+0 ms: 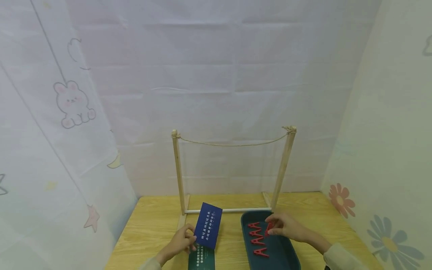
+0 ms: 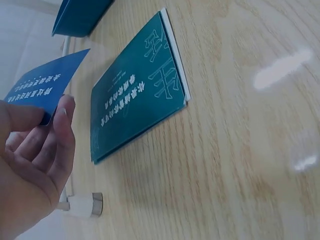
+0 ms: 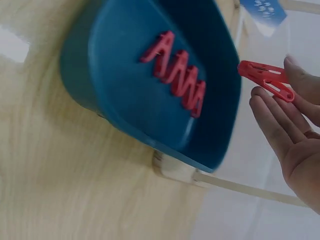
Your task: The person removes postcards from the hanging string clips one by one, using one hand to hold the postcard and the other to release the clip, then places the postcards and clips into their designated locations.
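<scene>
Between thumb and fingers my left hand pinches a blue card with white writing, tilted up above the table. Below it lies a stack of green cards, also printed in white. My right hand holds a red clothespin by its handle ends, its gripping end pointing away from the fingers. That hand is over the far right part of a dark teal tray. Several more red clothespins lie in a row inside the tray.
Behind the cards and tray stands a wooden frame with two posts. A sagging string is tied between the post tops, and a white bar joins them low down. Printed cloth walls enclose the wooden table.
</scene>
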`<state>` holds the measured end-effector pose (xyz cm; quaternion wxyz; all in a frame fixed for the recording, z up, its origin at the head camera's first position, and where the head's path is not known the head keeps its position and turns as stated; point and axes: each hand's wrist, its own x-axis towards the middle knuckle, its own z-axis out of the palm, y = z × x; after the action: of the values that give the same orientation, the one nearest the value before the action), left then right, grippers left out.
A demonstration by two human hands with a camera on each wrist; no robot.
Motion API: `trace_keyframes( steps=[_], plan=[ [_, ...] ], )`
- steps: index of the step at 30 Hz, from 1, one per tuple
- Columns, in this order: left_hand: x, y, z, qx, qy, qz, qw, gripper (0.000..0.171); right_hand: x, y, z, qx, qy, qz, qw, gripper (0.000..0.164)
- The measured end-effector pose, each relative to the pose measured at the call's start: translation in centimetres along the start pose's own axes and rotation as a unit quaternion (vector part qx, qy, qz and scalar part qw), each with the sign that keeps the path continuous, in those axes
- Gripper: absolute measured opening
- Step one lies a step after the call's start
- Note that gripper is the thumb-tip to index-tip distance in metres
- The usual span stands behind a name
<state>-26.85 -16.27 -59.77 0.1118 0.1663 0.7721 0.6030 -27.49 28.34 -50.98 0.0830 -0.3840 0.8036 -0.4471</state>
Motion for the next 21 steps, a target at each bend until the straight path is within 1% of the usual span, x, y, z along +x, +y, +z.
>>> trace_keyframes(
  steps=[3, 7, 10, 12, 16, 21],
  plan=[
    [-0.5, -0.2, -0.5, -0.002, -0.007, -0.021, 0.9997, 0.018, -0.1, 0.8, 0.8, -0.007, -0.014, 0.001, 1.0, 0.028],
    [-1.1, -0.4, -0.8, 0.006, -0.016, -0.036, 0.9992, 0.018, -0.1, 1.5, 1.7, 0.01, -0.036, 0.003, 0.999, 0.022],
    [-1.5, -0.5, -1.0, -0.002, -0.027, -0.047, 0.9985, 0.019, -0.1, 1.7, 2.1, 0.022, -0.052, 0.012, 0.998, 0.02],
    [-1.7, -0.5, -1.1, -0.011, -0.034, -0.06, 0.9975, 0.018, -0.1, 1.8, 2.3, 0.02, -0.059, 0.02, 0.998, 0.019],
    [-2.1, -0.6, -1.2, -0.022, -0.055, -0.077, 0.9953, 0.016, -0.2, 2.0, 2.8, -0.019, -0.066, 0.017, 0.997, 0.015],
    [-2.7, -1.0, -1.1, -0.043, -0.09, -0.088, 0.9911, 0.017, -0.3, 1.9, 3.4, -0.074, -0.101, -0.008, 0.992, 0.012]
  ],
)
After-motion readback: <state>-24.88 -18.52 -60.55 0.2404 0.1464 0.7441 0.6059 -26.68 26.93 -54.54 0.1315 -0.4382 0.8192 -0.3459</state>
